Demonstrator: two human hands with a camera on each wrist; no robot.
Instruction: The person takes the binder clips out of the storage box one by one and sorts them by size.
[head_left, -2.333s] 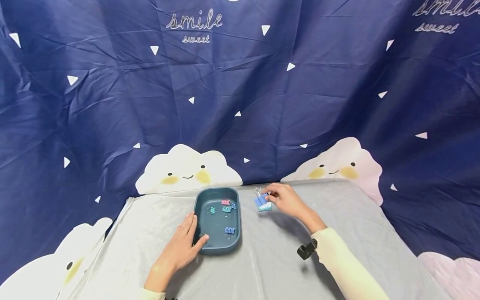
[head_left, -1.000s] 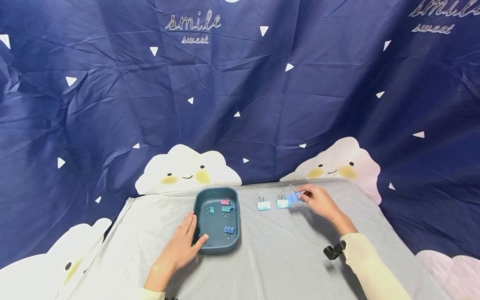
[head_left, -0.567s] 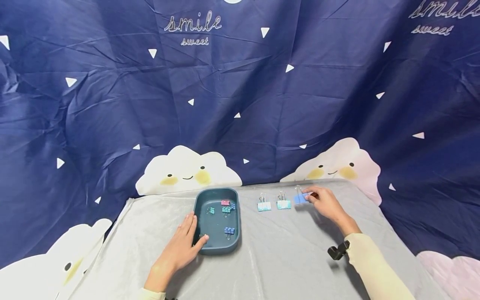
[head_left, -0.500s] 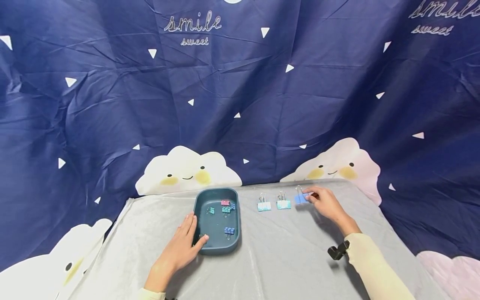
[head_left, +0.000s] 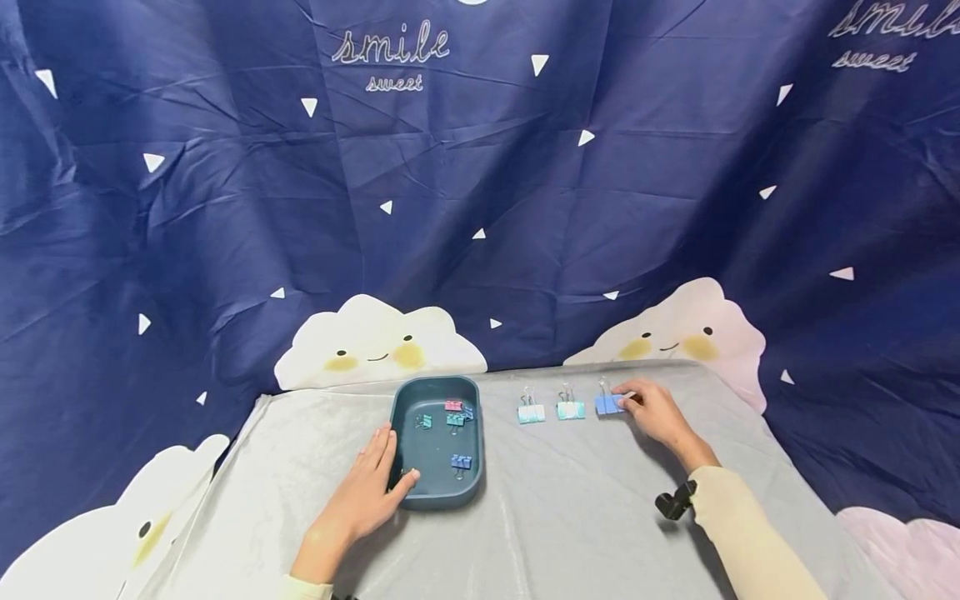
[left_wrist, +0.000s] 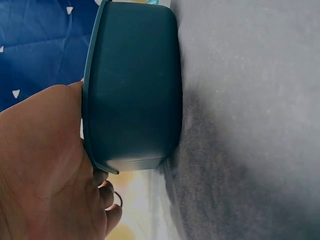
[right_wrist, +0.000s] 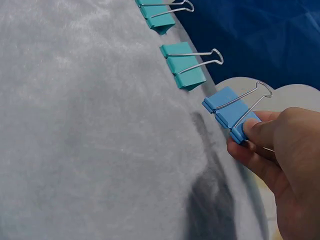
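Observation:
My right hand (head_left: 654, 410) pinches a blue binder clip (head_left: 607, 403) (right_wrist: 229, 113) that sits on the grey cloth (head_left: 570, 500) at the far right of a row. Two teal binder clips (head_left: 531, 412) (head_left: 570, 409) stand to its left, also seen in the right wrist view (right_wrist: 183, 65) (right_wrist: 156, 13). My left hand (head_left: 366, 492) rests flat against the near left rim of a dark teal tray (head_left: 435, 496) (left_wrist: 135, 85), thumb on the rim. Several small clips (head_left: 454, 417) lie inside the tray.
The grey cloth covers the table, whose edges fall away at left (head_left: 225, 467) and right. A navy curtain with white clouds (head_left: 375, 342) hangs close behind the table's far edge. A black wrist mount (head_left: 673, 503) sits on my right sleeve.
My right hand carried the clips rightward from beside the tray, leaving two teal ones in a row, and has set the blue one down at the right end. The left hand stayed still.

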